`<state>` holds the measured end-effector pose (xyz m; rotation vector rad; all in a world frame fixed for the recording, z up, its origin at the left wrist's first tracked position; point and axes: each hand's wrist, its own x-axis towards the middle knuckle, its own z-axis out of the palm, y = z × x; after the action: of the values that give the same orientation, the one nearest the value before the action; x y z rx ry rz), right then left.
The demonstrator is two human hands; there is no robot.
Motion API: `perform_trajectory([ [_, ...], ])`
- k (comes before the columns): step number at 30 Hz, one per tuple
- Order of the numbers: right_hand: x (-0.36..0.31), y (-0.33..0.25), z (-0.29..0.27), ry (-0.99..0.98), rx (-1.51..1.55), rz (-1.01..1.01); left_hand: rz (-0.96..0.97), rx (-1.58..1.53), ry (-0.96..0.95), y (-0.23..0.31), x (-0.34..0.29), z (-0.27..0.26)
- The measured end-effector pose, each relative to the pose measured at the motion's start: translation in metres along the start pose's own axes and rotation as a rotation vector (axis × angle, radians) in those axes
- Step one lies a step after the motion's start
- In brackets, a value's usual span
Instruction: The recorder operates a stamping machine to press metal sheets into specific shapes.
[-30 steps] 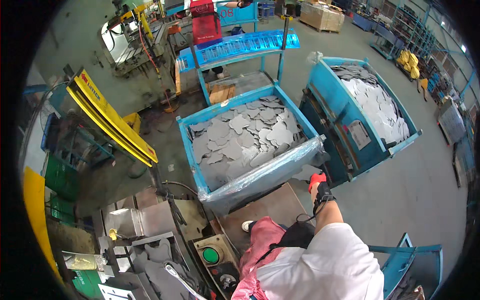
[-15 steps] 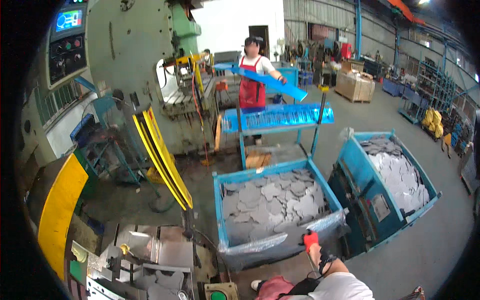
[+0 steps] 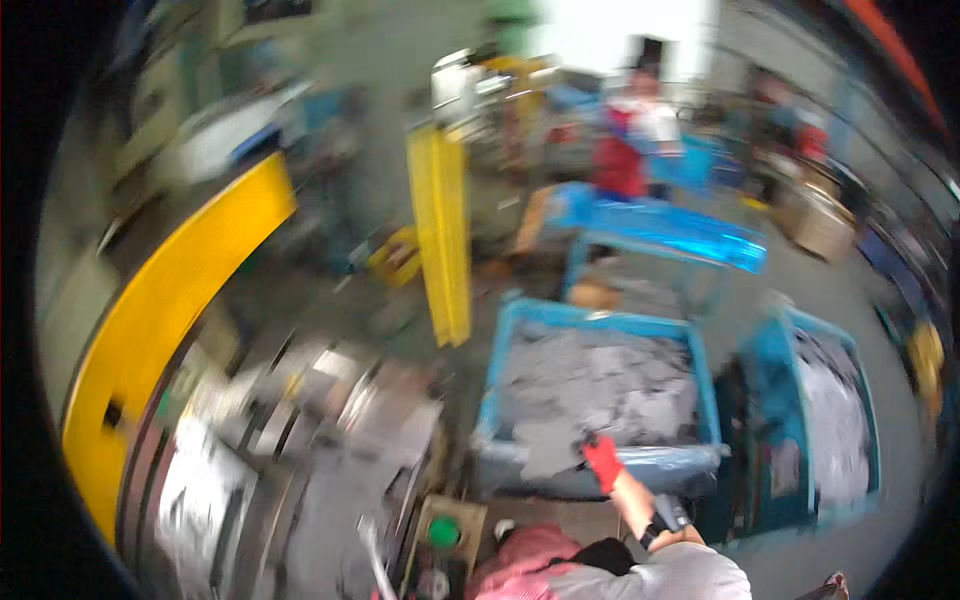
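Observation:
My right hand (image 3: 602,462), in a red glove with dark fingertips, reaches over the front rim of the near blue bin (image 3: 706,385). Its fingers are closed at the edge of a flat grey sheet-metal piece (image 3: 550,452), which overlaps the plastic-wrapped rim; motion blurs the grip. Inside the bin lie many more irregular grey metal pieces (image 3: 600,375). At the bottom edge, a pale rod-like tool (image 3: 374,550) slants up over the press bed, with a small red patch at its base. That patch may be my left glove; its fingers are hidden.
A metal press bed (image 3: 345,500) and a control box with a green button (image 3: 443,532) are at lower left. Yellow guards (image 3: 440,240) rise beyond. Another blue bin (image 3: 875,430) stands right. Behind, a co-worker (image 3: 625,150) stands by a rack of blue film-covered sheets (image 3: 665,225).
My view has swung left, so the scene sits further right and is blurred. My right hand is now over the bin rim with a grey piece at its fingers. The pale tool has come into view.

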<state>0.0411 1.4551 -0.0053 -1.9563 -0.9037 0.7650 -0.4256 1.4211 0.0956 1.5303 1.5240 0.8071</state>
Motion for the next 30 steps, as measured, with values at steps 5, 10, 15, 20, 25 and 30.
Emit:
perform_trajectory([
  [5, -0.023, -0.162, 0.033, -0.391, 0.577, -0.301, -0.118, 0.038, 0.006, 0.023, -0.023, -0.016],
  [10, -0.065, -0.273, 0.187, -0.847, 0.655, -0.263, -0.247, -0.028, 0.275, -0.012, -0.102, -0.039],
  [15, -0.113, -0.368, 0.341, -1.040, 0.615, -0.612, -0.473, -0.150, 0.513, -0.025, -0.166, -0.032],
  [20, -0.131, -0.426, 0.492, -0.764, 0.149, -0.903, -0.578, -0.125, 0.789, -0.055, -0.222, -0.007],
  [25, -0.147, -0.444, 0.532, -0.795, -0.189, -1.038, -0.604, -0.350, 0.950, -0.069, -0.268, 0.022],
  [30, -0.171, -0.454, 0.519, -0.479, -0.677, -1.416, -0.843, -0.461, 0.909, -0.047, -0.269, 0.001],
])
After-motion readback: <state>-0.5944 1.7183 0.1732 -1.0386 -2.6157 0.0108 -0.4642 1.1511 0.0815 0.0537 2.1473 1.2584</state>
